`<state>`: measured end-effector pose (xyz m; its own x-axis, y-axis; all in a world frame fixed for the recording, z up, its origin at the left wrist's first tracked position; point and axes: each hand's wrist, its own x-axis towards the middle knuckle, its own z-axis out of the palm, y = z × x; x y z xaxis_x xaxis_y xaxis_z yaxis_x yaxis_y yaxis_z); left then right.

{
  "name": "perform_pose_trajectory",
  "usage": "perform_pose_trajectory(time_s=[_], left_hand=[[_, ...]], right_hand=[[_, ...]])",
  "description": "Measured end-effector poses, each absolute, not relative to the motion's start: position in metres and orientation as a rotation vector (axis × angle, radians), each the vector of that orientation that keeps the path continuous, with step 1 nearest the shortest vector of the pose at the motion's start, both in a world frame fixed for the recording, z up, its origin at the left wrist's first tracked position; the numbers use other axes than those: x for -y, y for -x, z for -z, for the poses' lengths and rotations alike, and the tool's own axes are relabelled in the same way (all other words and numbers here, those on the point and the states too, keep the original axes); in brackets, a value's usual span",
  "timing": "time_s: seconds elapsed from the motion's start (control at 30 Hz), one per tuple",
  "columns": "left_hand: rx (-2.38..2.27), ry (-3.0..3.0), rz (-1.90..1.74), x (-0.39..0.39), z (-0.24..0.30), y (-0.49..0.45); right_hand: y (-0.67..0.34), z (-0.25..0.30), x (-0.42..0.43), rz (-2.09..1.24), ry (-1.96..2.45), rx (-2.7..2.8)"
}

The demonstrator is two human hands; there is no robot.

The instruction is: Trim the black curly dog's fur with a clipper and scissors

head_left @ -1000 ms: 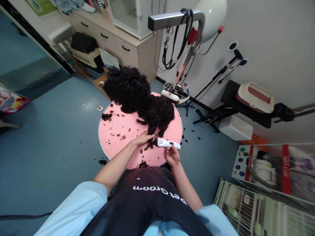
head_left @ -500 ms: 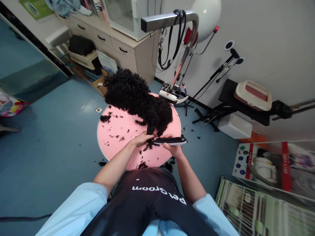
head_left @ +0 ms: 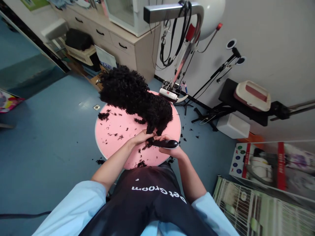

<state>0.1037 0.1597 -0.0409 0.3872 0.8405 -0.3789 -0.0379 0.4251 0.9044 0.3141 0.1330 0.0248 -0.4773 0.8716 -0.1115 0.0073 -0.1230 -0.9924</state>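
Observation:
A curly black dog stands on a round pink grooming table, its rear end toward me. My left hand is closed on the dog's leg, low down near the paw; the exact grip is partly hidden by fur. In my right hand is a black hair clipper, its head pointing left at the fur by my left fingers. Cut tufts of black hair lie across the table top, several of them under and left of my hands.
A metal grooming arm with a looped black leash rises behind the table, a white tool holder at its base. Drawers stand at the back left. On the right are a lamp stand, a white box and a wire cage.
The clipper has turned in my right hand, its rear end swinging toward me and left. My left hand keeps its place at the leg. The view has shifted slightly.

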Motion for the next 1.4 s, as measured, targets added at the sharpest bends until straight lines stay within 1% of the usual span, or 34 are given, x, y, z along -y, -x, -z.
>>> perform_pose_trajectory(time_s=[0.1,0.2,0.27,0.4,0.53,0.67,0.77,0.87,1.1,1.4], left_hand=[[-1.021,-0.989,-0.708,-0.161,0.039,-0.109],[-1.019,-0.966,-0.79,-0.16,0.03,-0.119],[-1.01,-0.94,-0.872,-0.159,0.025,-0.127],[-1.06,-0.897,-0.931,-0.157,0.022,-0.138],[-1.087,-0.938,-0.909,-0.158,0.031,-0.145],[-1.077,-0.949,-0.89,-0.158,0.039,-0.149],[-1.103,-0.889,-0.882,-0.157,0.038,-0.15],[-1.082,-0.838,-0.925,-0.157,0.033,-0.153],[-1.091,-0.793,-0.946,-0.159,0.03,-0.161],[-1.151,-0.819,-0.919,-0.163,0.033,-0.166]], right_hand=[[-0.324,-0.004,-0.142,-1.747,1.032,1.37],[-0.33,0.015,-0.156,-1.634,0.996,1.153],[-0.333,0.023,-0.165,-1.629,0.907,1.111],[-0.342,0.027,-0.18,-1.824,0.827,1.198],[-0.346,0.033,-0.193,-1.936,0.865,0.999],[-0.348,0.039,-0.208,-2.085,0.928,1.016],[-0.36,0.04,-0.218,-2.176,0.936,0.973],[-0.376,0.045,-0.217,-2.264,0.893,0.798],[-0.384,0.065,-0.196,-2.185,0.99,0.625],[-0.372,0.064,-0.183,-2.046,1.125,0.546]])
